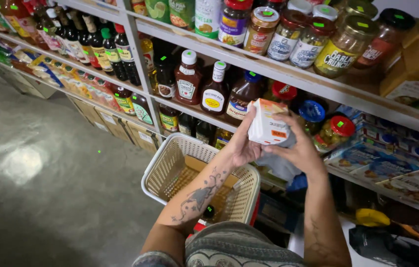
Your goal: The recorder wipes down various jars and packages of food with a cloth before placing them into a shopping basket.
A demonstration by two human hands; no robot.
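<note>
Gripping a small white box [267,129] with my left hand [241,148] and right hand [301,151], fingers closed round it, label tilted toward me, above the basket [170,170].

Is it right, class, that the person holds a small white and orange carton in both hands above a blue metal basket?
Not quite. The head view shows the left hand and right hand holding the small white and orange carton, but the basket below is cream woven plastic, not blue metal.

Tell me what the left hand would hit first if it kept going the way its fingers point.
Probably the brown sauce bottle on the shelf just beyond the small white box that the left hand holds; depth is hard to judge from the head view.
</note>
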